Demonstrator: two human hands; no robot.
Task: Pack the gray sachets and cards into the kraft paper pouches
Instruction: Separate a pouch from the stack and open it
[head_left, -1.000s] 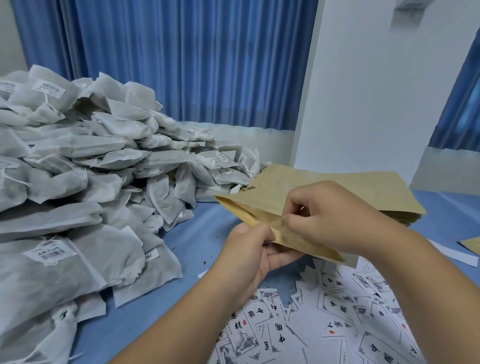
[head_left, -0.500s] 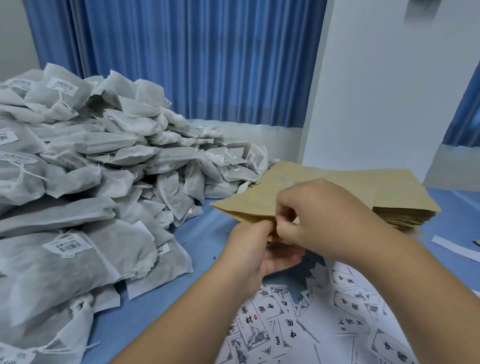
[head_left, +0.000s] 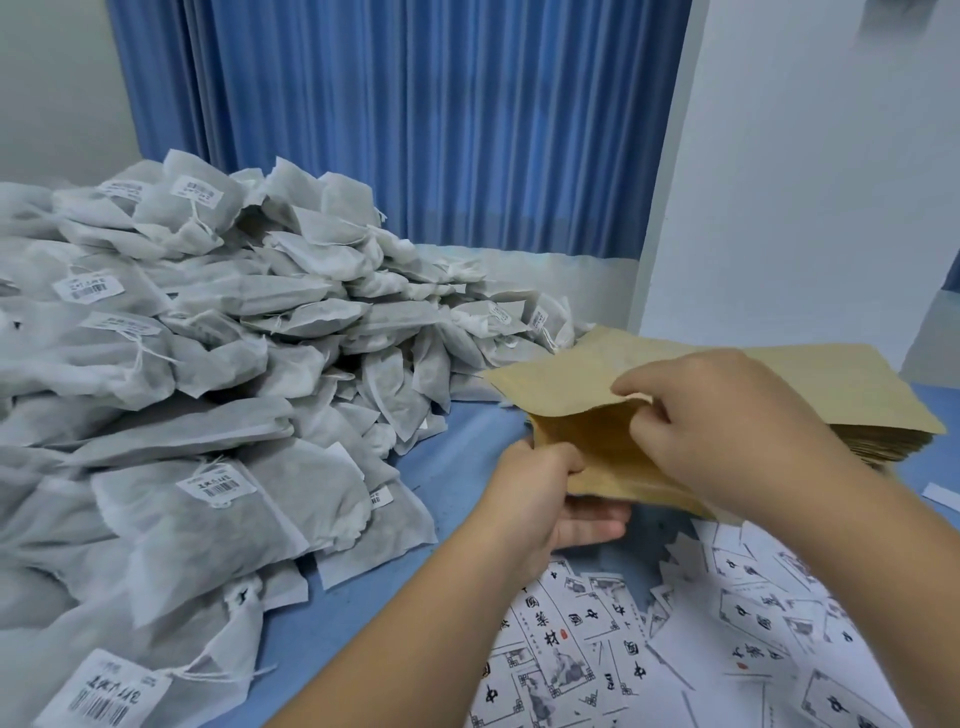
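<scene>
**Head view: opening a pouch.** A brown paper pouch (head_left: 597, 457) is held in both hands above the blue table (head_left: 457, 467). Its mouth is parted and turned toward the left.

- **Right hand:** The right hand (head_left: 727, 431) enters from the lower right. It pinches the upper lip of the pouch between thumb and curled fingers, holding that lip clear of the lower one.
- **Left hand:** The left hand (head_left: 540, 493) grips the lower lip at the near corner of the mouth, with the thumb on top of the paper and the fingers curled beneath it. The inner face of the pouch shows between the two hands.
- **Stack:** The stack of pouches (head_left: 857, 384) lies flat on the table behind and to the right of the held pouch, and its layered edge is visible past the right wrist. Whether the held pouch touches the stack cannot be told.
- **Sachets:** Gray sachets (head_left: 234, 364) form a large loose heap over the left half of the table. Several carry white barcode labels and string ties, and the right foot of the heap lies just beside the stack.
- **Cards:** White cards (head_left: 597, 654), printed with black characters and small figures, lie scattered and overlapping on the table below the hands.
- **Other items:** A white paper strip (head_left: 941, 492) lies at the right edge.
- **Background:** A pleated blue curtain (head_left: 415, 130) and a white wall (head_left: 805, 182).
</scene>
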